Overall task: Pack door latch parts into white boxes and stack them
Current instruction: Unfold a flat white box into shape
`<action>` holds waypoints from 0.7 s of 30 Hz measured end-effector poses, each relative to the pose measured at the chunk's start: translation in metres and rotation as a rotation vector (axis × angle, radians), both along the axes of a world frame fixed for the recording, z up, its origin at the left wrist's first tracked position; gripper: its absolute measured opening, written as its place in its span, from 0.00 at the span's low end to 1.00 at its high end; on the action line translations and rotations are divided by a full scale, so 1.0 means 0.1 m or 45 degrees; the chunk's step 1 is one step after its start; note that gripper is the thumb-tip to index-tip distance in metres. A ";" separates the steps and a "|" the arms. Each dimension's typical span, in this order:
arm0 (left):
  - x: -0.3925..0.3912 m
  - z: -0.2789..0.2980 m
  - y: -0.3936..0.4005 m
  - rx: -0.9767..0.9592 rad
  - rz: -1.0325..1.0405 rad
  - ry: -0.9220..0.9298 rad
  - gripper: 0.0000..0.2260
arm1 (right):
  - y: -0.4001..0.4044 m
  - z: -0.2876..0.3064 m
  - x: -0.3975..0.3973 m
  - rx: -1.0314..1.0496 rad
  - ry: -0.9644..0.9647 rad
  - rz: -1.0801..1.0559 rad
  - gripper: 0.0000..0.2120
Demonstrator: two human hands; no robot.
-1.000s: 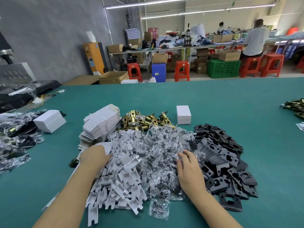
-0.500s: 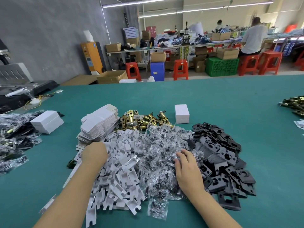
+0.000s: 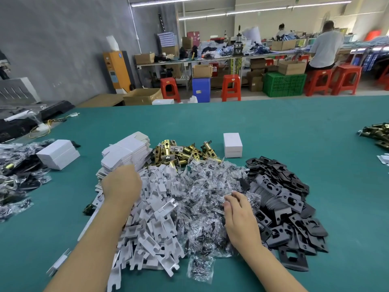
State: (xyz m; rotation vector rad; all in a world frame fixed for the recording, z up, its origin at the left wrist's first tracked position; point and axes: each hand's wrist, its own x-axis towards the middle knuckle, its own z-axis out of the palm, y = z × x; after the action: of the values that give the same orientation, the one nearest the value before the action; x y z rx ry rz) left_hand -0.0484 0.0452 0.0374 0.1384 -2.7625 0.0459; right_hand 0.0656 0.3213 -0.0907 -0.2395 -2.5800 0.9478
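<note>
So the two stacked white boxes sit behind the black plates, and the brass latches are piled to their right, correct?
Not quite. The head view shows the brass latches piled to the left of the two stacked white boxes, not the right. The boxes do sit behind the black plates on the green table.

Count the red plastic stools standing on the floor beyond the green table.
5 at least: one stool left of the blue bin, one stool right of it, two side by side beyond the green crate, one cut off at the right edge. Others may be hidden.
</note>
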 end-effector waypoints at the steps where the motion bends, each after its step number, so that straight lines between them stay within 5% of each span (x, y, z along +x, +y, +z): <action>1: 0.07 0.07 0.05 0.083 -0.114 0.164 0.11 | 0.00 0.01 -0.01 -0.049 0.004 0.001 0.21; 5: 0.37 0.30 0.34 0.819 -0.564 0.469 0.14 | 0.07 0.18 -0.09 -0.234 0.018 -0.059 0.17; 9: 0.59 0.16 0.78 1.860 -0.668 -0.102 0.08 | 0.14 0.53 -0.09 -0.382 0.148 -0.138 0.11; 11: 0.67 -0.06 1.06 2.143 -0.593 -0.377 0.09 | 0.18 0.70 -0.06 -0.616 0.190 -0.036 0.14; 15: 0.70 -0.41 1.48 2.266 -0.507 -0.501 0.11 | 0.27 0.84 -0.11 -1.423 -0.327 0.323 0.27; 18: 0.65 -0.54 1.64 1.974 -0.614 -0.362 0.06 | 0.40 0.66 -0.15 -1.899 -0.462 0.462 0.31; 21: 0.62 -0.56 1.70 1.589 -0.708 -0.311 0.30 | 0.44 0.54 -0.13 -2.032 -0.477 0.428 0.33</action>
State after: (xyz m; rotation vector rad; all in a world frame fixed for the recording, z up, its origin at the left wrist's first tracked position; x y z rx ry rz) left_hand 0.0137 0.2153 -0.0186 -0.3376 -2.4898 -1.8558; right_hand 0.0529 0.3656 -0.0363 -0.3815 -1.4493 3.0678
